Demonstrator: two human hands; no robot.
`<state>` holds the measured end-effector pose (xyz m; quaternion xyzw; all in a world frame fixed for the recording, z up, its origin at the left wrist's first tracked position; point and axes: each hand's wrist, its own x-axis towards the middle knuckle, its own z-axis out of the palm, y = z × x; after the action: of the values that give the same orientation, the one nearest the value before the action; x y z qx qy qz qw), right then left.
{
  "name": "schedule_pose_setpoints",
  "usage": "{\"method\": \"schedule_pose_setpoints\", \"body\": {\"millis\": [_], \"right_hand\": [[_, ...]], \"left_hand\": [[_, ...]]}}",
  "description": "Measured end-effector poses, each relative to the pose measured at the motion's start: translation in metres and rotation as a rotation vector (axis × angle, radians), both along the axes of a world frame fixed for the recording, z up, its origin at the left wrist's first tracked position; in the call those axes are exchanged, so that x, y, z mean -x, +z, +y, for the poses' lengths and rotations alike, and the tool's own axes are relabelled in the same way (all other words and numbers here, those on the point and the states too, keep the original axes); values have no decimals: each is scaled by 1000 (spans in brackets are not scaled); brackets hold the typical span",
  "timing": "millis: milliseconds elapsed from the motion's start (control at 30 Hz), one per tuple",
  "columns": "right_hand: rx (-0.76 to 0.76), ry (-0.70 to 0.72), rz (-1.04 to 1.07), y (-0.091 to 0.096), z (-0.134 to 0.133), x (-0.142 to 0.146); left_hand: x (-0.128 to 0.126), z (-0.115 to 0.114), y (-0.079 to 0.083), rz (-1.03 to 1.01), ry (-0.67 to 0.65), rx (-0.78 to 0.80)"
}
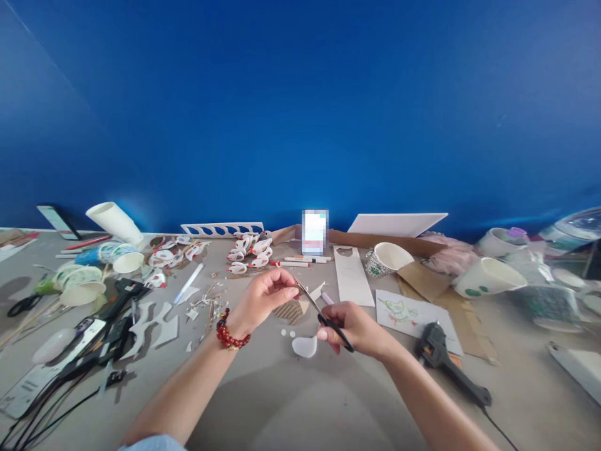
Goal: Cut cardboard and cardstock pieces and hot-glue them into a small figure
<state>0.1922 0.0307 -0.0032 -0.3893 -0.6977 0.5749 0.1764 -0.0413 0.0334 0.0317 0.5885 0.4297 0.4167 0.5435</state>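
Note:
My right hand (353, 327) is closed around the black handles of a pair of scissors (323, 315), whose blades point up and left. My left hand (263, 297), with a red bead bracelet at the wrist, pinches its fingers together right at the blade tips; what it pinches is too small to make out. Both hands hover just above the grey table (282, 401). Below the scissors lies a white rounded paper cutout (305, 346), with two tiny white dots (287, 333) beside it. A piece of corrugated cardboard (288, 311) lies under my left hand.
A black glue gun (446, 357) lies right of my right hand, beside a drawing on paper (413, 313). Paper cups (488, 277) stand at the right and far left. Red-and-white paper pieces (248, 254), markers (300, 260), white scraps (153, 322) and black cables (70, 382) crowd the left.

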Motion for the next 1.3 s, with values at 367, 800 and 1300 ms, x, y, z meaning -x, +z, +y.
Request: {"method": "schedule_pose_setpoints", "body": {"millis": [367, 800, 1300], "right_hand": [[-39, 14, -33, 5, -1, -3], [-231, -74, -224, 4, -1, 1], [-134, -185, -165, 0, 3, 3]], "left_hand": [[-2, -1, -1, -28, -25, 39], [-4, -1, 0, -13, 9, 54], [-1, -1, -1, -94, -25, 38]]}}
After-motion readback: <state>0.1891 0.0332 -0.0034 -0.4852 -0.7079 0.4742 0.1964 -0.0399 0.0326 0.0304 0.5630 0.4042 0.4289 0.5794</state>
